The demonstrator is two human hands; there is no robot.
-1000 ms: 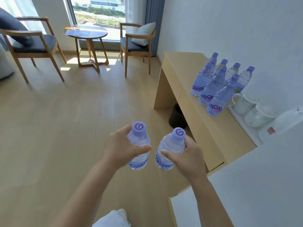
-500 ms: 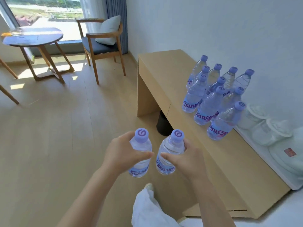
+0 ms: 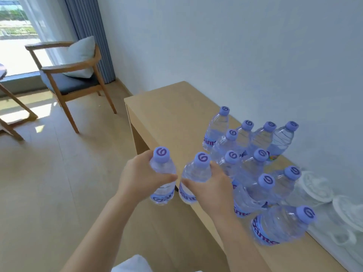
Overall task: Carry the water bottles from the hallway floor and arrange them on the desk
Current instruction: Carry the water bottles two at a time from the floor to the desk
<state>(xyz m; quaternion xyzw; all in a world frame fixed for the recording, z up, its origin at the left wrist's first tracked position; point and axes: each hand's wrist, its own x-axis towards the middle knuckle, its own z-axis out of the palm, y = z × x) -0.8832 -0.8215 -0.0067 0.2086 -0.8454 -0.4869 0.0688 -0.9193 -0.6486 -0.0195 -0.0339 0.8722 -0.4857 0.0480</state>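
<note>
Clear purple-capped bottle [image 3: 164, 179] gripped upright in left hand [image 3: 137, 178], second bottle [image 3: 193, 180] gripped in right hand [image 3: 213, 190], both at front edge of wooden desk [image 3: 172, 108] beside bottle cluster [image 3: 253, 158]

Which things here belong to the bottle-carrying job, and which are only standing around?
Part of the job:
- bottle in the left hand
- bottle in the right hand
- left hand and right hand
- bottles on the desk
- desk

Only standing around:
- armchair with cushion
- white cups
- curtain
</note>
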